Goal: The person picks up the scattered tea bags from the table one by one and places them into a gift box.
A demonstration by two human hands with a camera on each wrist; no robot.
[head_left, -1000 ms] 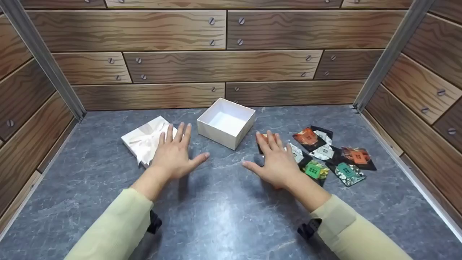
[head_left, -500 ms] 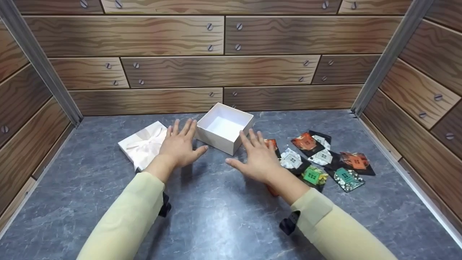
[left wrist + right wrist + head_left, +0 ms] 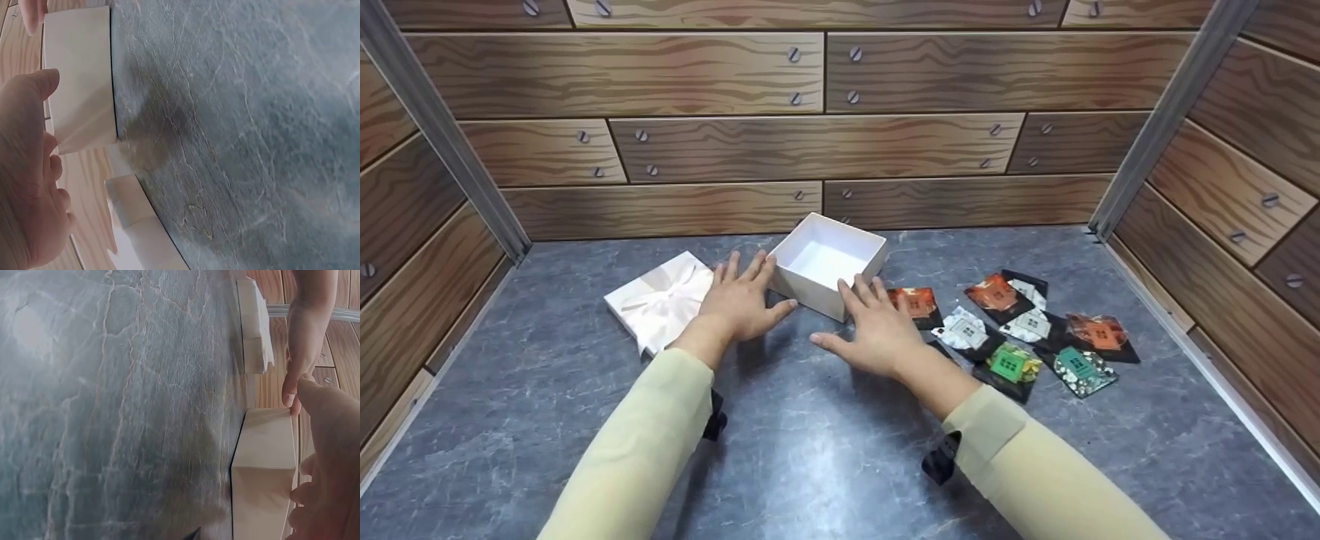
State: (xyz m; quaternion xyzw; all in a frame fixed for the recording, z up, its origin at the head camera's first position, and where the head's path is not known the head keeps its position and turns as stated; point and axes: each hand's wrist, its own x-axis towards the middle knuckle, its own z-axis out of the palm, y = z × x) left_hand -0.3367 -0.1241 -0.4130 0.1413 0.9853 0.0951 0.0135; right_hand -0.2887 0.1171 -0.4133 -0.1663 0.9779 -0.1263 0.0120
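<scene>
An uncovered white box (image 3: 810, 289) with a bare inside stands near the back middle of the table. My left hand (image 3: 739, 304), fingers spread, hovers by its left corner; whether the fingertips touch it I cannot tell. At the front right of the box is my right hand (image 3: 877, 330), its fingers extended toward the near corner and the thumb held out to the left. Both palms face down and hold nothing. Left of the left hand lies a white lid (image 3: 656, 300) with a ribbon bow. In the right wrist view the box (image 3: 264, 439) sits beside the fingers.
Several dark sachets with coloured labels lie spread at the right, among them a green-labelled sachet (image 3: 1011, 365) and an orange-labelled sachet (image 3: 1102, 334). The grey marbled table (image 3: 810, 465) is bounded by wood-patterned walls (image 3: 817, 142) at the back and both sides.
My right hand has moved left, off the sachets, to the box's near corner. The left hand has shifted slightly right, toward the box's left side. Box, lid and sachets lie as before.
</scene>
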